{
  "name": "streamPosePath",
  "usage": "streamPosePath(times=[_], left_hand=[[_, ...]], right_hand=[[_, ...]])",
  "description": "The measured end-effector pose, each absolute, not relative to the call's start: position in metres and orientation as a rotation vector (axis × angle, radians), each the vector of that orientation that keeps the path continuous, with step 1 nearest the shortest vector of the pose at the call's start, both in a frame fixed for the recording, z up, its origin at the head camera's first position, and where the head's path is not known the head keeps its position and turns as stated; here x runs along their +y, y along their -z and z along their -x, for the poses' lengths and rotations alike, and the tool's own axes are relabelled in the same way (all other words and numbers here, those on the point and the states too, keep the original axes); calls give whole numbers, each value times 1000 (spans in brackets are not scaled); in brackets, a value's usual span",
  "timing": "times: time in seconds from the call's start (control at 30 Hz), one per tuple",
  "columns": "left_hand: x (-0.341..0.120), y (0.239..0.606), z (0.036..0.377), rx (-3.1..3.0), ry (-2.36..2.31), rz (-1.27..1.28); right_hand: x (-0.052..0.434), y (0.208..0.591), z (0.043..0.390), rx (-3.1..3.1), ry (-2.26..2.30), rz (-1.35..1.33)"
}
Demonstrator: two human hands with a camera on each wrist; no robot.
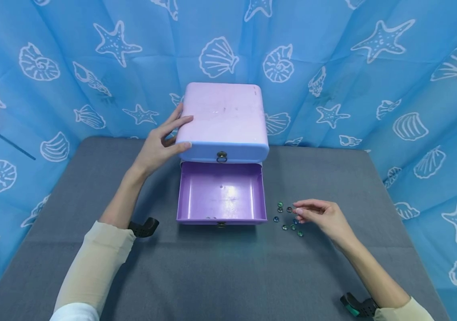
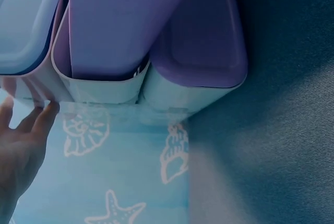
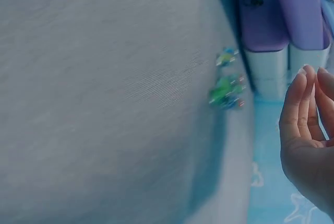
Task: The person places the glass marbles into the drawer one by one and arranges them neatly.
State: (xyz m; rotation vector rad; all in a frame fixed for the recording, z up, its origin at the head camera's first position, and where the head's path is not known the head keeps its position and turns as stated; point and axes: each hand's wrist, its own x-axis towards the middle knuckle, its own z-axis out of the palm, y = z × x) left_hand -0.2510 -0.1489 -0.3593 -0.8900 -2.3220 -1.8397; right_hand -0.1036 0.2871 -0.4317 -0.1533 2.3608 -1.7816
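A grey table (image 1: 212, 267) carries a lilac box (image 1: 224, 120) with its drawer (image 1: 220, 196) pulled open. The left hand (image 1: 160, 145) rests relaxed fingers on the box's corner. The right hand (image 1: 322, 216), fingers loosely together, touches small glass beads (image 1: 286, 218) beside the drawer.

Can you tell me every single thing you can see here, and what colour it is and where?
drawer box: one, lilac, at the back middle of the table.
drawer: one, purple, pulled out at the bottom of the box, nothing visible inside.
ring pulls: two, dark metal, on the drawer fronts.
glass beads: about eight, green and blue, right of the drawer.
table: one, grey cloth.
curtain: one, blue with white shells and starfish, behind.
left hand: touching the box's left side.
right hand: fingertips over the beads.
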Motion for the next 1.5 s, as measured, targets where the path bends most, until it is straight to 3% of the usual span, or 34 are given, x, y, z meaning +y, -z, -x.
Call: streamPosePath(times=[0.87,1.23,1.5], left_hand=[[-149,360,249,-2326,1821,868],[-147,361,250,-2309,1836,882],[-148,361,250,-2313,1830,883]], right_hand=[[311,475,72,2363,1624,-50],[304,477,71,2782,1266,155],[305,476,74,2741,1273,148]])
